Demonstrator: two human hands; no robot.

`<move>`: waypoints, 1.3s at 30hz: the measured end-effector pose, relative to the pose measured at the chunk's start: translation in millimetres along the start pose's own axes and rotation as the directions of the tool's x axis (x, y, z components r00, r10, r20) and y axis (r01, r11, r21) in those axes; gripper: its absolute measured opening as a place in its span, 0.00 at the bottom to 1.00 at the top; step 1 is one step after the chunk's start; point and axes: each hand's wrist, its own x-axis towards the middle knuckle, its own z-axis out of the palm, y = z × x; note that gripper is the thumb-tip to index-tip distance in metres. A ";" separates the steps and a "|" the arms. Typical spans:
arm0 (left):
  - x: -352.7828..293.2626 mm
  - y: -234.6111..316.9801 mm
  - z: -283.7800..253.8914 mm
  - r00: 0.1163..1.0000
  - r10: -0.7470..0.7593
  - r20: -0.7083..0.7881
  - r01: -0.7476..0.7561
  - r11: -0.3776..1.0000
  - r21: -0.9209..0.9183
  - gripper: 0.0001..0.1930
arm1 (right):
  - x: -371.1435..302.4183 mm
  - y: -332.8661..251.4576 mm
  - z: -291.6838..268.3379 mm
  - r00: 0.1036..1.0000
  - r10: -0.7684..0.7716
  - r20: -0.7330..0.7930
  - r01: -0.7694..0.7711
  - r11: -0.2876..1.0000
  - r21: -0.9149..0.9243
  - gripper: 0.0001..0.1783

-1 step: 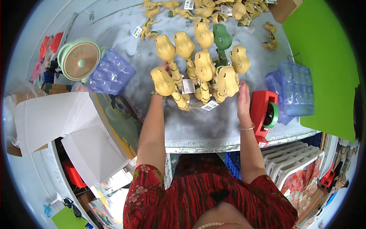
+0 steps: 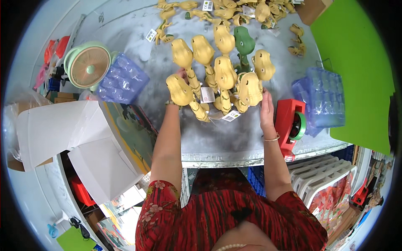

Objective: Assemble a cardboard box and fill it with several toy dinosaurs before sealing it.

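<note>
On a grey, scuffed metal-topped table [image 2: 217,138] lies a gathered cluster of yellow plastic dinosaur-head grabber toys with ridged stick handles and small white paper tags [image 2: 217,79], their heads fanned out away from the person and their handles meeting near the middle of the table; one dark green plastic grabber toy of the same shape [image 2: 244,42] stands among them at the far side. The left hand [image 2: 181,79] reaches in under the heads at the left of the cluster and is mostly hidden by them, so I cannot tell how its fingers are set. The right hand [image 2: 266,109], with a thin bangle at the wrist, lies flat against the right edge of the cluster, fingers straight and held together, touching the nearest yellow head. Just beside that hand stands a red plastic tape dispenser with a green roll [image 2: 291,123], and beyond it a stack of clear blue plastic blister trays [image 2: 324,100]. A second blue blister tray [image 2: 123,81] lies to the left beside a pale green round desk fan [image 2: 87,65]. More loose yellow toys [image 2: 234,10] are scattered along the far edge, and an open white cardboard box [image 2: 71,138] sits left of the table
</note>
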 end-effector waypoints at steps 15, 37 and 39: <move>-42.5 6.4 -13.9 0.967 0.225 -0.119 -0.072 0.691 0.719 0.12 | 30.3 15.7 25.9 0.999 -0.028 0.028 0.025 0.993 0.113 0.29; -228.2 115.2 77.3 0.735 -0.589 -0.335 0.542 0.808 -0.231 0.05 | 117.8 -50.0 8.7 0.849 0.065 0.524 -0.022 0.996 -0.087 0.29; -208.8 93.2 44.9 0.784 -0.399 -0.475 0.492 0.866 0.084 0.06 | 108.9 -43.1 -10.7 0.884 0.111 0.455 -0.119 0.993 -0.010 0.29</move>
